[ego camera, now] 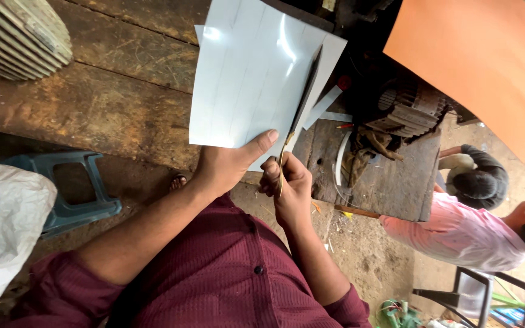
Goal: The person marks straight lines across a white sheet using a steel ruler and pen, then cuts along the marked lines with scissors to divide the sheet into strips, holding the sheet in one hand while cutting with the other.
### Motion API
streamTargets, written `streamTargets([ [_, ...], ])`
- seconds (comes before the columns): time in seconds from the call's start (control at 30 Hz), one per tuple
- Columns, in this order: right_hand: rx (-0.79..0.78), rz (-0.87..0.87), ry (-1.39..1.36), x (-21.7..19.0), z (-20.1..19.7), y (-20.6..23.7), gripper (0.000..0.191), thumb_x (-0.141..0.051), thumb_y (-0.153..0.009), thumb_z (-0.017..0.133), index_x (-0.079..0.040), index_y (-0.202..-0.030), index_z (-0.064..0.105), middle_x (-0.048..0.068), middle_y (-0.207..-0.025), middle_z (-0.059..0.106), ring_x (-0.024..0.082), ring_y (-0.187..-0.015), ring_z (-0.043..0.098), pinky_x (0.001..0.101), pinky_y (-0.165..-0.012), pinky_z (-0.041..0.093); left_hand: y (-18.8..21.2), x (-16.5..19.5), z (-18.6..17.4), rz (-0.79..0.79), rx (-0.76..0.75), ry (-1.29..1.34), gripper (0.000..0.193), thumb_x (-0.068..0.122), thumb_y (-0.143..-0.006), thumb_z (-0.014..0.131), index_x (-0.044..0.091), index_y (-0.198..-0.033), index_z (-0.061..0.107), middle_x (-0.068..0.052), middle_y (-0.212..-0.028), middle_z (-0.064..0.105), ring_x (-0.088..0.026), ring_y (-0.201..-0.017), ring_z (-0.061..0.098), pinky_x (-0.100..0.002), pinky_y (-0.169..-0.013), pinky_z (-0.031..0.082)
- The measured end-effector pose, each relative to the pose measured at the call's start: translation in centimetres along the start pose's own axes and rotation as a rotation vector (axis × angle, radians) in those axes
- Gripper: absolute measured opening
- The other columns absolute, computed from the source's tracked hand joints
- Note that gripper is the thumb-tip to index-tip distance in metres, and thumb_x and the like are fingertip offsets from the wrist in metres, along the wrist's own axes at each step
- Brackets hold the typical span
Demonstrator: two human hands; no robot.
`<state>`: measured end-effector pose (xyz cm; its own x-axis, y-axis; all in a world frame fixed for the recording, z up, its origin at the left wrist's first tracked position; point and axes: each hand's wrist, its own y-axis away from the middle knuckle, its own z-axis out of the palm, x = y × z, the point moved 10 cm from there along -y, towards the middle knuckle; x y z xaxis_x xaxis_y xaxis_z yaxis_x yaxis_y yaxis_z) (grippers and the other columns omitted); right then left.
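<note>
The thin white glossy sheet with faint ruled lines (253, 73) is being held up over the worn wooden workbench (104, 103), at about twelve o'clock from the person. The left hand (229, 164) is pinching its lower edge, thumb pressed flat on top. The right hand (287, 185) is closed around the yellowish handles of long dark-bladed scissors (304, 100), whose blades are lying along the sheet's right side. The cut seems to be running up that edge; one narrow white strip (323, 106) is hanging at about one o'clock, while most of the ruled lines are looking uncut. At two o'clock a large orange sheet (481, 54) is leaning; at four o'clock a person in a pink shirt (457, 231) is bending.
</note>
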<state>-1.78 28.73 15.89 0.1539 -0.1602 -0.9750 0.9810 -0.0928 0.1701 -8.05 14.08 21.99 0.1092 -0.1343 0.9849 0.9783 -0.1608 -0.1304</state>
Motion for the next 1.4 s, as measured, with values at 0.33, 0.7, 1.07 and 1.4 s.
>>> streamTargets([
  [0.33, 0.03, 0.019, -0.028, -0.8, -0.3, -1.3, 0.033, -0.031, -0.099, 0.075, -0.006, -0.085, 0.059, 0.0, -0.066, 0.058, 0.008, -0.056, 0.054, 0.0228, -0.051, 0.042, 0.1, -1.6, 0.3, -0.071, -0.052, -0.006, 0.026, 0.021, -0.098, 0.074, -0.001, -0.111, 0.066, -0.006, -0.097, 0.072, -0.012, -0.087, 0.071, -0.027, -0.073, 0.06],
  [0.7, 0.043, 0.056, -0.002, -0.8, 0.0, -2.3, 0.034, -0.034, -0.097, 0.075, -0.007, -0.083, 0.06, -0.001, -0.065, 0.058, 0.006, -0.055, 0.053, 0.0219, -0.051, 0.041, -0.1, -2.8, -3.3, -0.216, 0.012, 0.079, 0.036, 0.023, -0.095, 0.072, -0.002, -0.12, 0.062, -0.01, -0.103, 0.071, -0.016, -0.088, 0.072, -0.029, -0.068, 0.063],
  [1.07, 0.018, 0.115, 0.052, 2.1, 0.8, -1.5, 0.042, -0.045, -0.099, 0.065, -0.004, -0.092, 0.062, 0.001, -0.066, 0.058, 0.009, -0.058, 0.053, 0.0237, -0.053, 0.04, -1.6, -3.1, -5.4, -0.159, 0.097, 0.167, 0.032, 0.018, -0.096, 0.074, -0.005, -0.116, 0.063, -0.011, -0.103, 0.071, -0.018, -0.088, 0.073, -0.031, -0.073, 0.066],
  [1.4, -0.425, 0.01, 0.06, 1.6, 5.3, 3.0, 0.07, -0.067, -0.091, 0.069, 0.0, -0.112, 0.061, 0.002, -0.082, 0.057, 0.01, -0.076, 0.053, 0.0259, -0.07, 0.046, -4.0, 1.9, -5.7, 0.073, 0.178, 0.168, 0.029, 0.019, -0.101, 0.073, -0.003, -0.117, 0.063, -0.008, -0.101, 0.07, -0.014, -0.089, 0.07, -0.026, -0.074, 0.061],
])
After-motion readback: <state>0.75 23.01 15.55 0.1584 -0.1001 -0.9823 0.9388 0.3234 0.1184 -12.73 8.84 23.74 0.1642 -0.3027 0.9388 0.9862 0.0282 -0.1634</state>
